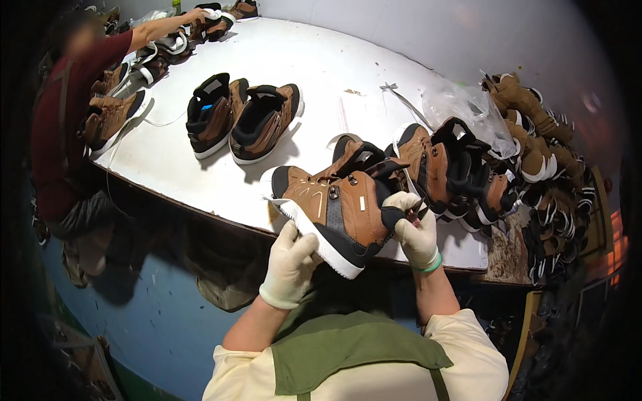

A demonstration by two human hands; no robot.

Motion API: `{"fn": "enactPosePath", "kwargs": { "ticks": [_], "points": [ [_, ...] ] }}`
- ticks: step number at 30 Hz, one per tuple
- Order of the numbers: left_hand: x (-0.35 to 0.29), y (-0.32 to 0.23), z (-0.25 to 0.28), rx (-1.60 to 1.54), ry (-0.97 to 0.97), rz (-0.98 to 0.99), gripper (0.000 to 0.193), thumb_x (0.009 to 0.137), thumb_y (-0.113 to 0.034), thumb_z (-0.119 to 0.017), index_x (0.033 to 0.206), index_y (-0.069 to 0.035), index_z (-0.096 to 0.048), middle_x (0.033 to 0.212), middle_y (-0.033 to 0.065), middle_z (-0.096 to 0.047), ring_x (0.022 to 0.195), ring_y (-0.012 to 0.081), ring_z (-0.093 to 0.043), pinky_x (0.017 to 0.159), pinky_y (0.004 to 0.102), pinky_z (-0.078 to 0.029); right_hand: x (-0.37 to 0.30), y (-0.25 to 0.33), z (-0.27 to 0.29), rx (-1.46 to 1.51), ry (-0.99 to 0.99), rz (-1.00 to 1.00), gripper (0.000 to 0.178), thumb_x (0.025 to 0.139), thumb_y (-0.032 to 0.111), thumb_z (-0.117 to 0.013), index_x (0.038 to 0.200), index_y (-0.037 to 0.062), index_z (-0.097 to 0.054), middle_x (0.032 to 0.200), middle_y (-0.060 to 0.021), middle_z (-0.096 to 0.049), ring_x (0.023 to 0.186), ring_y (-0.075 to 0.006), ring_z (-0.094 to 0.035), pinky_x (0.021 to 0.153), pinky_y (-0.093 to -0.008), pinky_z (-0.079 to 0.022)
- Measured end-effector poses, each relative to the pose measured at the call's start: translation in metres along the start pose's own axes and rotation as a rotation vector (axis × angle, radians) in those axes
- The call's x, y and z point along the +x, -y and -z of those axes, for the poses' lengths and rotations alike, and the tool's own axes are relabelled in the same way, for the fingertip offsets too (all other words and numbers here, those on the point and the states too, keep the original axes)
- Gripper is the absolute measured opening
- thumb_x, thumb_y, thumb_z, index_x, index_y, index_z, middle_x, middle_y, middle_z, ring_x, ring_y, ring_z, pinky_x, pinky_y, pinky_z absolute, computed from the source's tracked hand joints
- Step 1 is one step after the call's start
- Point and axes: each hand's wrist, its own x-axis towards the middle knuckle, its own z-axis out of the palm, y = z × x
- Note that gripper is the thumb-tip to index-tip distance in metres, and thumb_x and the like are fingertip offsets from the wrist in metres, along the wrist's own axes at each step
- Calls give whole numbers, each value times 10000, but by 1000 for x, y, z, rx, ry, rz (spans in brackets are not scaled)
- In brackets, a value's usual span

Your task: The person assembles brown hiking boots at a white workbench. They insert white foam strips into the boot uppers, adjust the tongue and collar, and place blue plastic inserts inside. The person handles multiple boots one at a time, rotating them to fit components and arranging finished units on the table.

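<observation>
A brown and black high-top boot [354,204] with a white sole lies on its side in front of me, at the table's near edge. My left hand [291,260], in a cream glove, is closed on its white sole edge. My right hand [416,235], gloved too with a green cuff edge, is closed at the black padded collar. Something thin and dark shows between the right fingers; its kind I cannot make out. Just behind, another brown boot [346,148] is partly hidden by the held one. To its right several brown boots [435,167] stand close together.
A pair of boots [264,123] stands on the white table [321,73]. At the right are a clear plastic bag [461,110] and a heap of tan shoes [535,140]. On the left a co-worker in a dark red top [80,113] reaches toward more shoes [170,47].
</observation>
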Motion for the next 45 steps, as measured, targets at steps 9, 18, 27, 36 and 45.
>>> {"fn": "enactPosePath", "kwargs": {
  "ticks": [9, 18, 27, 36, 45],
  "points": [
    [-9, -4, -2, 111, 6, -101, 535, 799, -7, -692, 1278, 24, -458, 1084, 56, -585, 945, 135, -572, 858, 294, -471, -19, 31, -10, -193, -57, -377, 287, 887, -2, -531, 1170, -6, -582, 981, -5, -606, 746, -31, -523, 665, -176, -444],
    [-13, -4, -2, 150, -15, -114, 493, 781, 27, -687, 1225, 18, -472, 1071, 67, -577, 967, 155, -577, 893, 312, -472, -25, 18, -8, -176, -62, -371, 303, 865, 15, -581, 1168, 7, -579, 991, 7, -582, 789, -36, -516, 702, -186, -440],
    [-18, 1, 7, 211, 20, -144, 584, 768, 28, -698, 1293, 22, -441, 1192, 97, -562, 1087, 198, -562, 954, 354, -458, -28, -1, -7, -544, 80, 11, 344, 766, 78, -747, 1059, -5, -586, 1030, -79, -597, 825, -131, -551, 756, -247, -455],
    [-16, 12, 24, 196, 66, -131, 723, 762, -18, -757, 1379, 32, -384, 1305, 112, -525, 1186, 226, -533, 1012, 385, -434, -35, -4, -13, -660, 29, 52, 337, 733, 119, -799, 930, -21, -564, 988, -131, -568, 808, -209, -542, 727, -307, -462],
    [-7, 7, 22, 131, 80, -226, 807, 774, -206, -762, 1419, 50, -350, 1385, 151, -498, 1275, 275, -501, 1090, 411, -379, -44, -33, -19, -602, -26, 250, 346, 724, 112, -816, 854, 12, -512, 903, -137, -536, 750, -225, -524, 682, -306, -446]
  ]
}}
